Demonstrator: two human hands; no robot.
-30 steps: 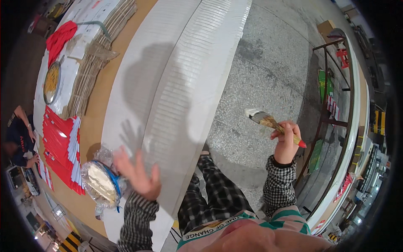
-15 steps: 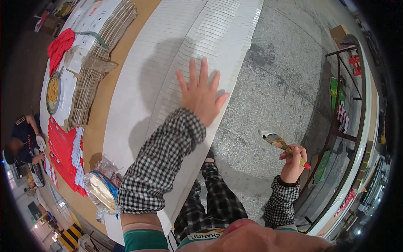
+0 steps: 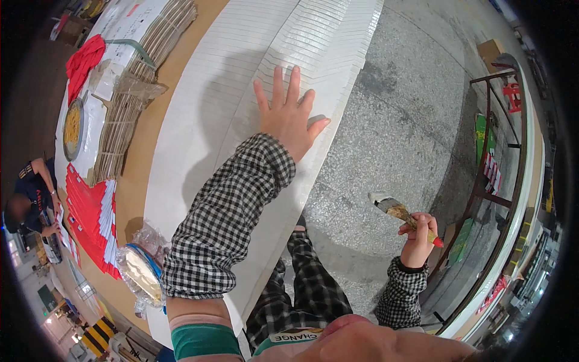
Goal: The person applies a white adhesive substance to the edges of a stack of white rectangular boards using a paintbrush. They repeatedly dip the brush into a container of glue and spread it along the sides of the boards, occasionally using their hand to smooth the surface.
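Fingers spread, my left hand [image 3: 288, 123] is over the long row of overlapping white paper sheets [image 3: 247, 90], near their right edge, palm down; whether it presses on them I cannot tell. The sheets lie fanned in narrow steps along the table. Off the table's right side, above the floor, my right hand [image 3: 417, 240] is closed round the handle of a paint brush [image 3: 398, 211]. The brush has a red handle tip, and its whitish bristles point up and left. Black-and-white checked sleeves cover both forearms.
Left of the sheets are a plastic-lined tub of pale paste [image 3: 142, 274], fanned red sheets [image 3: 90, 217], a bundled cardboard stack [image 3: 123, 114], a round dish [image 3: 73, 130] and a red cloth [image 3: 84, 63]. A co-worker [image 3: 33, 199] stands far left. A metal-framed table [image 3: 522, 199] curves along the right.
My left hand has shifted slightly up, away from me, over the sheets. My right hand and the brush have moved a little left and down. The co-worker's arms have moved.
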